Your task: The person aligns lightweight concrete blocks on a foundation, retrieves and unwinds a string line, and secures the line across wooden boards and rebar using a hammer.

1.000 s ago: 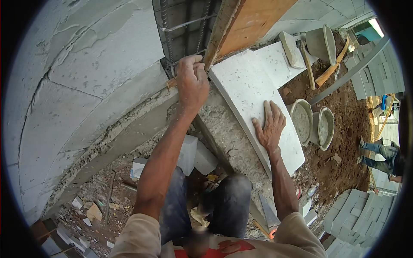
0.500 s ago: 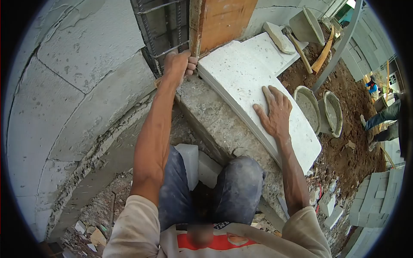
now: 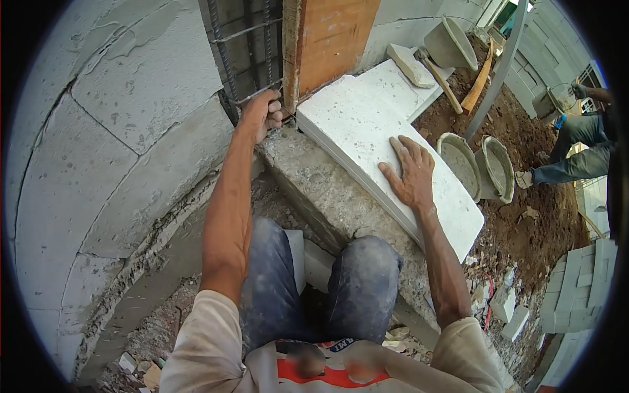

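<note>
My left hand point(image 3: 262, 116) is closed, its fingers curled beside the foot of the steel rebar point(image 3: 227, 62) and the orange wooden board point(image 3: 335, 42); what it holds, if anything, is hidden. Flat on the long white block point(image 3: 357, 124) lies my right hand point(image 3: 413, 171), fingers spread. The block rests on a rough concrete ledge point(image 3: 308, 173), its far end close to the board. Beyond it sit another white slab point(image 3: 391, 84) and a small pale stone piece point(image 3: 411, 65).
A hammer point(image 3: 443, 85) lies by two mortar buckets point(image 3: 458, 160) on brown soil point(image 3: 517, 236). A grey pole point(image 3: 501, 72) slants past them. Another person's legs point(image 3: 570, 167) show at the right, near stacked grey blocks point(image 3: 576, 288). A block wall point(image 3: 118, 124) rises at the left.
The view has shifted. My left hand's fingers have turned and curled lower beside the rebar. My right hand stays on the white block. The other person has come nearer the buckets.
</note>
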### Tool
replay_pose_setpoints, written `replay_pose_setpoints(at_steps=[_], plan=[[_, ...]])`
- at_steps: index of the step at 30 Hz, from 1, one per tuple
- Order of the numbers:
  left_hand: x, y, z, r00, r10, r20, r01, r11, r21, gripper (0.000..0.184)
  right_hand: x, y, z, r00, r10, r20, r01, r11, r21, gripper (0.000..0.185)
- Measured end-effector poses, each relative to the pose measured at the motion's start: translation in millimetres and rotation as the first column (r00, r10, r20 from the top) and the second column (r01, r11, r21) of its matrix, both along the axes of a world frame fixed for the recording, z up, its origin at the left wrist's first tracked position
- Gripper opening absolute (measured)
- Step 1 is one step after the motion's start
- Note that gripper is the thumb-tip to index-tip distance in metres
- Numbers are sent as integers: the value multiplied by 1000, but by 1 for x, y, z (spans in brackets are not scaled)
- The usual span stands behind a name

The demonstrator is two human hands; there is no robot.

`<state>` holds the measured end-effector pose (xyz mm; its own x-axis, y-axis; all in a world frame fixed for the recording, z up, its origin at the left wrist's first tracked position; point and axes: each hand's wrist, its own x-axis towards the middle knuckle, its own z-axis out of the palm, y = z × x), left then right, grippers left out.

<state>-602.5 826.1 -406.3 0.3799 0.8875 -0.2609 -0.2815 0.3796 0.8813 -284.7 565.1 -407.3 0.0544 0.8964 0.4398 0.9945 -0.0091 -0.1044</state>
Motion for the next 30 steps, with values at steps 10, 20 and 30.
replay_pose_setpoints(at_steps=[10,20,30], plan=[[44,-54,-4,854,373,362,-384,922,-42,24,-1,1,0,1000,-14,-5,14,1000,-9,68],[69,-42,-30,556,568,607,-288,816,-500,28,-5,2,-1,999,-29,15,30,999,-40,68],[98,-18,-19,233,631,740,-213,776,-594,17,-6,2,-1,999,-32,17,32,999,-44,68]])
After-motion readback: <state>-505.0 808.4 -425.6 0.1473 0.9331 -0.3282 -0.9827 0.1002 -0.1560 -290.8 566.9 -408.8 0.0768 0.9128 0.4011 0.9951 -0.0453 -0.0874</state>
